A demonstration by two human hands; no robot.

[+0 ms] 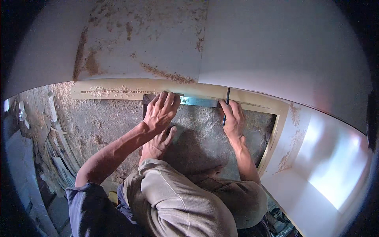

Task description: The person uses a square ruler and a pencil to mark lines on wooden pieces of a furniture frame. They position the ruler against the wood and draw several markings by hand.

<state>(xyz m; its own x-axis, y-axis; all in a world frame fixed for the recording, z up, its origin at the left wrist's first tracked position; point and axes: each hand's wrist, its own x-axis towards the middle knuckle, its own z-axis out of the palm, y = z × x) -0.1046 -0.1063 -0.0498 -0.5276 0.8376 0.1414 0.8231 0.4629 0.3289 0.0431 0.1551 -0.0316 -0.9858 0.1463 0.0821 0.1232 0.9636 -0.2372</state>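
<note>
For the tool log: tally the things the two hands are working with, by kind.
Metal square, under the left hand: 1
Pencil, in the right hand: 1
Pale edge strip being marked: 1
White panels: 2
Total: 5

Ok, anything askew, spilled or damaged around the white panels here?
Sawdust lies in clumps on the white panel and thickly over the floor. Otherwise nothing stands out: the left hand presses a metal square flat while the right hand holds a pencil against it.
</note>
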